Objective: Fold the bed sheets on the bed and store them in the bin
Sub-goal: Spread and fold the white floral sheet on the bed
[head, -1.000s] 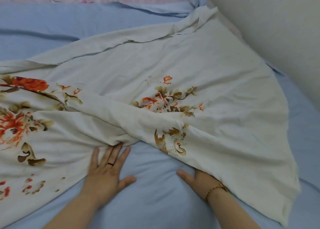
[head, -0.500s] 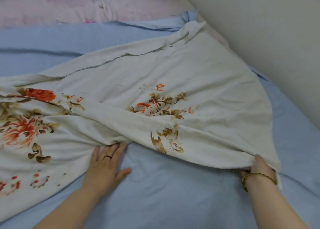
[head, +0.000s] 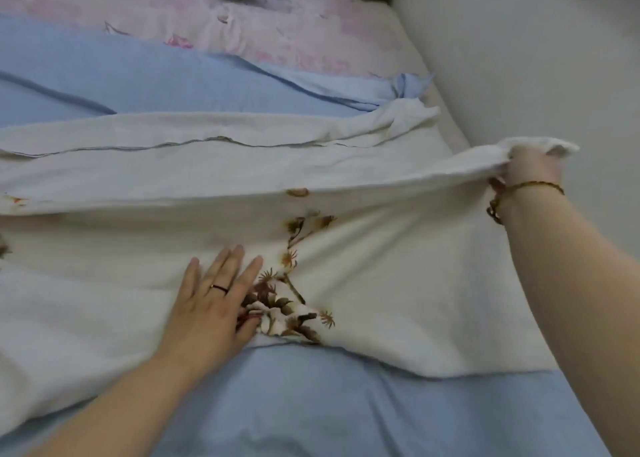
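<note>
Sheet look: the cream bed sheet [head: 398,283] is showing brown and orange flower prints near its middle. A thin dark hem line is running along its far strip, and the cloth is lying creased and partly doubled over.
Sheet place: it is lying on the blue bed cover [head: 311,404], spreading from the left side of the bed to the wall-side edge. Its near edge is stopping short of the bed's near edge.
Sheet axis: its long fold is running left to right across the bed, and the raised end is pointing toward the wall [head: 536,58].
Left hand: the left hand [head: 214,304] is pressing flat on the sheet just beside the flower print, with fingers straight and slightly spread. It is wearing a dark ring [head: 219,287].
Right hand: the right hand [head: 530,169] is clenching a bunched corner of the sheet and holding it above the bed by the wall-side edge. A beaded bracelet [head: 526,188] is circling its wrist.
Far side: a pink flowered cover [head: 277,30] is lying beyond the blue one, toward the bed's far edge.
</note>
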`<state>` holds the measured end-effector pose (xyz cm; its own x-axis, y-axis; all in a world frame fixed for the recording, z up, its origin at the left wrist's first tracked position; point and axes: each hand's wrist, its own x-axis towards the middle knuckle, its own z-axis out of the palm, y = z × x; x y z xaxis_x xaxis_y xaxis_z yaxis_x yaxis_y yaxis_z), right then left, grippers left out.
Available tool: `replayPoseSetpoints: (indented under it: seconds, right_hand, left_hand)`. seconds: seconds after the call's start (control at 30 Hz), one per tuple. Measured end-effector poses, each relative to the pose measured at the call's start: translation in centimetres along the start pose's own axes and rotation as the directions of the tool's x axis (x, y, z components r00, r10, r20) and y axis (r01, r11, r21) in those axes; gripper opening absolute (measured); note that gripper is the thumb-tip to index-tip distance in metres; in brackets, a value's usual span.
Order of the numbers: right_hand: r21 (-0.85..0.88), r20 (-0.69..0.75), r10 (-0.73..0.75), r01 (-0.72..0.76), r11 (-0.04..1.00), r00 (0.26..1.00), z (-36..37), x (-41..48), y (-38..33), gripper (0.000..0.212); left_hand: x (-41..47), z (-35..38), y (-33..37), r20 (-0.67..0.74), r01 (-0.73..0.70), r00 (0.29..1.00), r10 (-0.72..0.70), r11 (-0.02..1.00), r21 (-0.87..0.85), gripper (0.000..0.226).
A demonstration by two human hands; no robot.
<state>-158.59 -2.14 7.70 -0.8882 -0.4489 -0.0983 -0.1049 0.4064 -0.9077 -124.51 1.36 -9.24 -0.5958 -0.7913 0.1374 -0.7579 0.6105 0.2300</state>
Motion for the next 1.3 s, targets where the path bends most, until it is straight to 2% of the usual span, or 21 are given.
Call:
replayPoseSetpoints:
  seconds: [0.07, 0.1, 0.17, 0.23, 0.3, 0.33, 0.4, 0.47, 0.5, 0.57, 0.63, 0.7, 0.73, 0.77, 0.87, 0.93, 1.0, 1.13, 1.3]
  right_hand:
    - [0.019, 0.145, -0.028, 0.026, 0.999, 0.989, 2.9, 3.4, -1.0, 0.048]
    - [0.004, 0.239, -0.043, 0.044, 0.999, 0.97, 3.9, 4.0, -0.8, 0.054]
    - [-0.158, 0.389, -0.042, 0.112, 0.981, 0.92, 4.8, 4.1, 1.0, 0.071]
    - [-0.299, 0.414, -0.035, 0.172, 0.939, 0.91, 3.0, 2.8, 4.2, 0.072]
    - [-0.41, 0.27, -0.069, 0.179, 0.894, 0.96, -0.6, 1.0, 8.5, 0.065]
    - [-0.47, 0.153, -0.058, 0.125, 0.874, 0.986, -2.7, 0.0, 10.8, 0.063]
    - [-0.517, -0.088, 0.071, -0.106, 0.849, 0.994, -7.0, -1.7, 14.9, 0.06]
    - [-0.394, -0.207, 0.266, -0.329, 0.858, 0.942, -9.4, -3.0, 17.7, 0.059]
    - [-0.279, -0.205, 0.361, -0.408, 0.869, 0.91, -10.1, -3.3, 18.4, 0.06]
    - [-0.027, -0.08, 0.489, -0.492, 0.87, 0.869, -9.7, -3.4, 18.0, 0.058]
    - [0.216, 0.081, 0.532, -0.536, 0.816, 0.843, -8.3, -2.9, 16.6, 0.054]
    - [0.295, 0.081, 0.549, -0.546, 0.784, 0.832, -7.0, -1.7, 16.1, 0.059]
    - [0.245, 0.015, 0.548, -0.534, 0.809, 0.837, -6.7, -1.1, 16.1, 0.06]
    - [0.155, -0.076, 0.527, -0.513, 0.845, 0.846, -6.8, -0.5, 16.0, 0.056]
    - [-0.015, -0.286, 0.399, -0.42, 0.907, 0.871, -9.1, 0.7, 16.1, 0.039]
    - [-0.06, -0.356, 0.331, -0.374, 0.925, 0.874, -11.7, 0.4, 16.3, 0.036]
    - [-0.065, -0.411, 0.273, -0.327, 0.943, 0.87, -14.8, -0.7, 16.5, 0.036]
    - [-0.074, -0.484, 0.252, -0.326, 0.943, 0.838, -21.1, -3.6, 17.8, 0.036]
    - [-0.054, -0.539, 0.281, -0.366, 0.929, 0.794, -27.8, -8.2, 19.5, 0.035]
  left_hand:
    - [1.5, 0.5, 0.6, -0.018, -0.046, 0.999, 0.046, 0.999, -0.018, 0.073]
    - [1.7, 0.9, 1.1, -0.015, -0.119, 0.993, 0.119, 0.993, -0.003, 0.077]
    - [1.9, 2.1, 2.4, 0.023, -0.263, 0.965, 0.263, 0.965, 0.013, 0.087]
    - [2.1, 3.1, 3.8, 0.079, -0.314, 0.947, 0.312, 0.949, 0.008, 0.086]
    - [2.3, 3.7, 4.7, 0.099, -0.297, 0.95, 0.297, 0.955, -0.006, 0.081]
    - [2.2, 3.8, 5.2, 0.117, -0.277, 0.954, 0.277, 0.961, -0.023, 0.078]
    - [2.0, 3.9, 6.4, 0.109, -0.282, 0.953, 0.284, 0.959, -0.031, 0.07]
    - [1.9, 4.2, 7.5, 0.057, -0.316, 0.947, 0.317, 0.948, -0.03, 0.059]
    - [2.3, 4.2, 8.0, 0.036, -0.344, 0.938, 0.344, 0.939, -0.015, 0.052]
    - [3.9, 4.0, 8.5, 0.071, -0.333, 0.941, 0.331, 0.943, 0.015, 0.05]
    - [5.8, 2.5, 9.6, 0.211, -0.264, 0.945, 0.25, 0.964, 0.041, 0.058]
    - [7.1, 1.0, 11.0, 0.338, -0.176, 0.931, 0.14, 0.981, 0.078, 0.055]
    - [7.2, 1.5, 11.2, 0.373, -0.174, 0.918, 0.136, 0.982, 0.069, 0.057]
    - [7.0, 1.4, 11.6, 0.464, -0.168, 0.877, 0.126, 0.985, 0.05, 0.06]
    - [5.9, 0.4, 13.3, 0.505, -0.215, 0.838, 0.209, 0.976, -0.047, 0.06]
    - [4.9, -0.3, 15.2, 0.511, -0.238, 0.817, 0.268, 0.963, -0.126, 0.057]
    - [3.5, -0.9, 17.7, 0.541, -0.29, 0.757, 0.366, 0.931, -0.223, 0.053]
    - [0.2, -0.5, 22.2, 0.587, -0.38, 0.613, 0.529, 0.849, -0.368, 0.053]
    - [-4.2, 0.5, 26.0, 0.587, -0.416, 0.512, 0.627, 0.779, -0.469, 0.052]
